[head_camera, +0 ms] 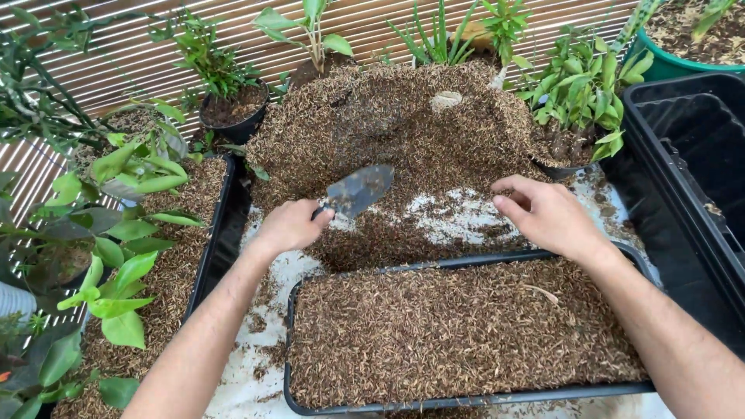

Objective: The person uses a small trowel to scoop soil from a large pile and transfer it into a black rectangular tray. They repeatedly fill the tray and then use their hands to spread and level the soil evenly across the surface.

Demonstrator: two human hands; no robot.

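Nearest lies a black tray (pixel 289 310) of brown husks, and beyond its far rim the left hand (pixel 289 226) has its grip closed on a trowel (pixel 357 191) — blade over the husk heap (pixel 403 132) — while the right hand (pixel 547 216) hovers half-curled, holding nothing.

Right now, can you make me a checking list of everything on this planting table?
Surface: white table top, scattered with brown husk bits.
Job's things: black tray filled level with brown husks; big husk heap behind it.
Clutter: second filled tray at left; empty black bin at right.
Grippers: left hand holds a grey trowel; right hand, fingers curled, holds nothing, above the tray's far rim.
Cables: nothing seen.
Surroundings: potted plants all around; slatted screen behind.
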